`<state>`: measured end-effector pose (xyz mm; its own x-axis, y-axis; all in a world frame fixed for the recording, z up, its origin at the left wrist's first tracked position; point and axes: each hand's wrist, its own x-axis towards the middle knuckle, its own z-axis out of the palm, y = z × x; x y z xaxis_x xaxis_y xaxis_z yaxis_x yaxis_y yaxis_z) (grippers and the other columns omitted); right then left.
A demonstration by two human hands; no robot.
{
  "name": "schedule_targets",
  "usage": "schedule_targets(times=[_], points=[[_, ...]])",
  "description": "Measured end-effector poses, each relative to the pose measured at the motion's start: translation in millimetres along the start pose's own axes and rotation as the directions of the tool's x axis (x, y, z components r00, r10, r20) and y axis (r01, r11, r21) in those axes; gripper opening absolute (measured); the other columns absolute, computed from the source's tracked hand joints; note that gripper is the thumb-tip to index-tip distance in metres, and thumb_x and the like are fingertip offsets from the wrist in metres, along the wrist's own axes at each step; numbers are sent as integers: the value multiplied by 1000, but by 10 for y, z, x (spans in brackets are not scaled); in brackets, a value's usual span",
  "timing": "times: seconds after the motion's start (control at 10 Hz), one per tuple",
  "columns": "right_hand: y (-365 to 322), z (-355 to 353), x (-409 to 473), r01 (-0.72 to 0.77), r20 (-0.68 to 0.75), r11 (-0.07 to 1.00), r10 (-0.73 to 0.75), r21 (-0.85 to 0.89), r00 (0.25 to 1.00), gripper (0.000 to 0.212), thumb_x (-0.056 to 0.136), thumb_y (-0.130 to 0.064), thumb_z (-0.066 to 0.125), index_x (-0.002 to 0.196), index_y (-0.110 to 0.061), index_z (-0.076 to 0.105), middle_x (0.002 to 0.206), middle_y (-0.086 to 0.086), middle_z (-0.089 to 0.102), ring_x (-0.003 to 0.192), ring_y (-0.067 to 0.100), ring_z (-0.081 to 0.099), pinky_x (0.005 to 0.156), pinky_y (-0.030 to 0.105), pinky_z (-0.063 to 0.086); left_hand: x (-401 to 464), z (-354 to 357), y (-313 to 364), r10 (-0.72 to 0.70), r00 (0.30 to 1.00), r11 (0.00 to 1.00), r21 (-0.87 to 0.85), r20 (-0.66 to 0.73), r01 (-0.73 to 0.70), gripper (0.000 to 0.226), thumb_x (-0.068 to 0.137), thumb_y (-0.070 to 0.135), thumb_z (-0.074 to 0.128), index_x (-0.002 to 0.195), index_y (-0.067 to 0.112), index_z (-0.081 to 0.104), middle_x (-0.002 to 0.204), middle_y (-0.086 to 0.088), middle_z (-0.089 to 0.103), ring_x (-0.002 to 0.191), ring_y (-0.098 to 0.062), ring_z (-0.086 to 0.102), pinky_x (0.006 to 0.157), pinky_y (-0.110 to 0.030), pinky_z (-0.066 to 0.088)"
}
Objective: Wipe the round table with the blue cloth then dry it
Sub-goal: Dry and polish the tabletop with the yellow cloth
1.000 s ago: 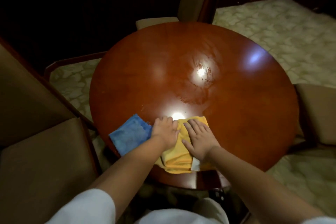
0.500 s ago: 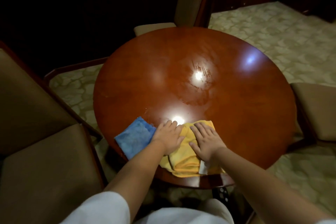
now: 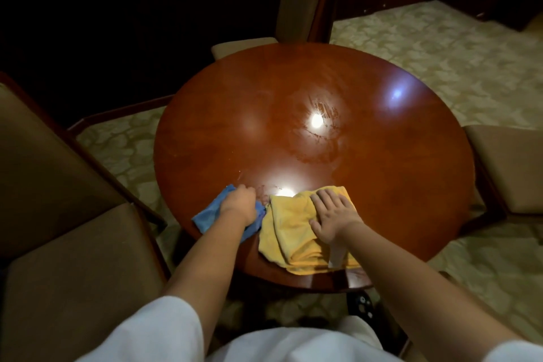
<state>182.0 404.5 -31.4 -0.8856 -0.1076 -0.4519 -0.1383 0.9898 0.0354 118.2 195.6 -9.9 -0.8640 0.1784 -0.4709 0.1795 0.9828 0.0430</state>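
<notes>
A round, glossy red-brown table (image 3: 382, 173) fills the middle of the view, with wet streaks near its centre. A blue cloth (image 3: 207, 216) lies at the table's near left edge. My left hand (image 3: 239, 203) rests on it with the fingers curled into the cloth. To its right a folded yellow cloth (image 3: 289, 232) lies on the near edge. My right hand (image 3: 333, 214) presses flat on the yellow cloth with the fingers straight.
Padded chairs stand around the table: one at the left (image 3: 58, 244), one at the back (image 3: 296, 3), one at the right (image 3: 511, 164). Patterned carpet (image 3: 440, 47) covers the floor. The room behind is dark.
My left hand has shifted left off the yellow cloth onto the blue cloth and curled on it. My right hand stays flat on the yellow cloth.
</notes>
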Motion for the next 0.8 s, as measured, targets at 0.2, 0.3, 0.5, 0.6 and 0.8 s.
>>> schedule_targets(times=[0.2,0.3,0.5,0.6,0.8], points=[[-14,-9,-6,-11,4,1000,11,-12,1000,66,100,-47,19,153,-16,-3,161,6,-6,147,22,-7,119,40,0,35,-12,32,-33,991,997,66,-127,41,34,95,-3,40,129,3,42,136,-15,42,120,-28,52,93,-34,45],[-30,-13,-21,-12,3,1000,12,-4,1000,65,100,-46,19,153,-15,-3,161,6,-6,147,22,-7,119,40,0,37,-35,101,-32,986,999,33,-161,38,32,96,0,39,128,3,39,135,-14,43,120,-28,50,91,-32,44],[-31,-17,-31,-23,16,999,23,-24,1000,65,100,-46,18,153,-14,-5,160,7,-7,147,22,-8,119,40,0,-71,-9,226,-18,966,998,-55,-259,4,30,96,16,45,124,9,35,129,-12,44,114,-28,53,82,-34,47],[-37,-1,-24,-32,15,999,32,-18,999,65,100,-46,17,153,-15,-5,160,6,-7,147,22,-8,119,40,0,-59,39,263,29,995,999,-24,-97,-31,31,100,18,35,127,5,40,133,-15,47,120,-31,51,86,-38,46],[-51,-10,-33,-41,17,999,41,-18,999,65,100,-46,16,153,-15,-5,160,6,-8,147,22,-9,119,41,0,-102,61,230,-67,961,995,-89,-268,45,25,97,19,41,120,10,43,127,-9,49,120,-26,46,90,-37,42]])
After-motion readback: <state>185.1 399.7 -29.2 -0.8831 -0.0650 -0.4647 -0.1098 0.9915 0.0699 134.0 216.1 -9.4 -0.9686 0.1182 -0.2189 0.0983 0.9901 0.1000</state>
